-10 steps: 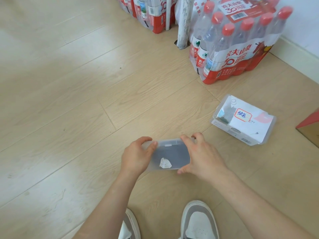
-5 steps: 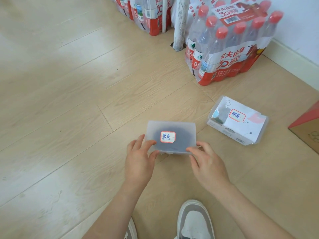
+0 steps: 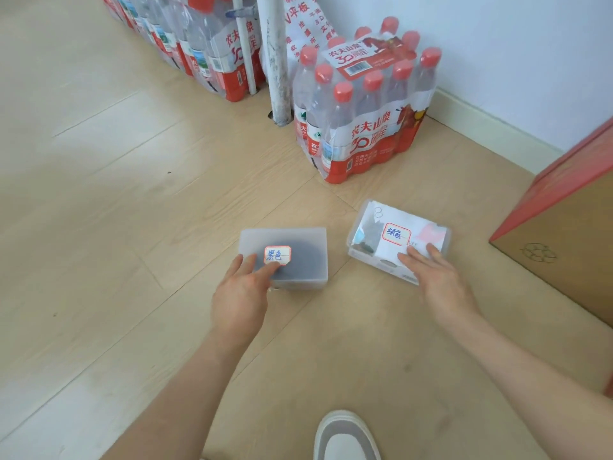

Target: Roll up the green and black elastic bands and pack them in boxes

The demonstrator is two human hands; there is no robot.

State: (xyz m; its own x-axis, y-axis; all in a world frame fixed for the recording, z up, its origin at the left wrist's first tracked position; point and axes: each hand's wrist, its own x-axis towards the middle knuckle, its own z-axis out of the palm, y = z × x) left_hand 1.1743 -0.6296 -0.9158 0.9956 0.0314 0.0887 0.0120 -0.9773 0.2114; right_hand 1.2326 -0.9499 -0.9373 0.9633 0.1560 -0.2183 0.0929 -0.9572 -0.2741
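On a pale wood-plank floor, a person's left hand rests on the near-left corner of a frosted plastic box. Its fingers lie straight and slightly apart beside a red-bordered label, and a dark mass shows through the closed lid. Just to the right, the right hand lies with fingers extended and spread on the near edge of a clear plastic box, also labelled and holding white paper. A shrink-wrapped pack of red-capped water bottles stands farther off; a cardboard carton sits far right.
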